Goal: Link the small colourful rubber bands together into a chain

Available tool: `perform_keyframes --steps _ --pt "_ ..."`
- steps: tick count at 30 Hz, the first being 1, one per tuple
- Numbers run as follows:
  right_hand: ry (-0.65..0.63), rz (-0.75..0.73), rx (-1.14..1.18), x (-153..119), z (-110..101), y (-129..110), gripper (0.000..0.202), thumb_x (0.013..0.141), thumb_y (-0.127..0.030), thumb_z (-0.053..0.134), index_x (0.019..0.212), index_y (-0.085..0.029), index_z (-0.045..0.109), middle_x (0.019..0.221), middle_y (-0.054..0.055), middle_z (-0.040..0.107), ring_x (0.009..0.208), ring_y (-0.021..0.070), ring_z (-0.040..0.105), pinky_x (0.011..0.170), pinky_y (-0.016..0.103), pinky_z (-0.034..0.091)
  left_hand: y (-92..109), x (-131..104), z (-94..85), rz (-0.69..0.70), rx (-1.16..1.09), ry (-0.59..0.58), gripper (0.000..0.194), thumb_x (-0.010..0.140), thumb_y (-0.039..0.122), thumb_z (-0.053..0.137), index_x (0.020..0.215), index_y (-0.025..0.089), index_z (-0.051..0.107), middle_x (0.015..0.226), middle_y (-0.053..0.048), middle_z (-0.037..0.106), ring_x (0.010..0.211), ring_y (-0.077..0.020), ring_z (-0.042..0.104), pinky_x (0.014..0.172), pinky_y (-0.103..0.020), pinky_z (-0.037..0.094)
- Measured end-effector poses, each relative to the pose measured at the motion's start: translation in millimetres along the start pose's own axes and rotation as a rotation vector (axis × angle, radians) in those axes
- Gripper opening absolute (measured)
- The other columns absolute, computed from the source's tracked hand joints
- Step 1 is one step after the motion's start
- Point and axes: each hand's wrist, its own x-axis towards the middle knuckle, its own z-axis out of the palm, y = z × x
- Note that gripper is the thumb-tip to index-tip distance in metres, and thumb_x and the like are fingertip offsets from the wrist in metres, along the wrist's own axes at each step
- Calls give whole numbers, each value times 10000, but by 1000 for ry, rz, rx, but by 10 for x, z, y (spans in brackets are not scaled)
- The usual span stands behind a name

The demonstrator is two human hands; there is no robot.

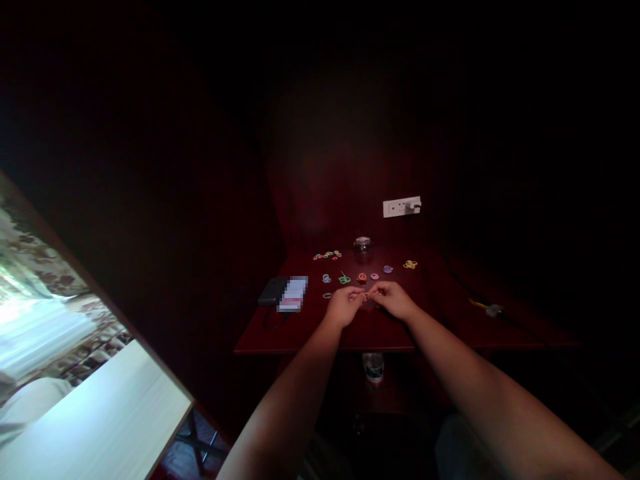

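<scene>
- On the dark red desk (400, 333), both hands meet at centre: left hand (345, 305) and right hand (395, 300) are curled, fingertips pinched together on a small band (367, 295) between them. Too small and dim to tell its colour or exactly how each hand grips it.
- Bands (327, 255) lie scattered beyond the hands: thin coloured loops, a cluster at the back left, a yellow bunch (410, 265) at the right, single ones in green, orange and purple between.
- Jar (363, 247): small, clear, round, pale lid, near the back edge behind the loops.
- Left of the hands: a flat dark case (273, 291), touching a light blurred block (293, 294).
- Cable (483, 305) with a yellow end runs across the right side of the desk.
- Desk surface is smooth, glossy, reddish wood; the wall behind is the same dark red panel, with a white socket strip (401, 207) on it.
- Bottle (373, 368) shows under the desk edge.
- Room is very dim; a bright pale tabletop (100, 413) and patterned curtain (40, 260) sit far left.
</scene>
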Motion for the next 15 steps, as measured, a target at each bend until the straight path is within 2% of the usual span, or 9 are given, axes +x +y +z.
perform_keyframes --steps 6,15 --pt "-8 28 -14 -17 14 -44 239 637 -364 622 646 -127 596 521 0 545 461 88 442 451 209 325 0 6 3 -23 -77 35 106 731 208 565 790 120 576 692 -52 646 600 -104 590 579 -214 456" --pt "53 12 17 13 23 -1 220 631 -333 629 702 -134 566 519 -23 510 455 84 431 449 206 321 -9 -21 -5 3 -9 32 154 718 254 598 773 111 599 720 -69 647 635 -114 595 605 -228 463"
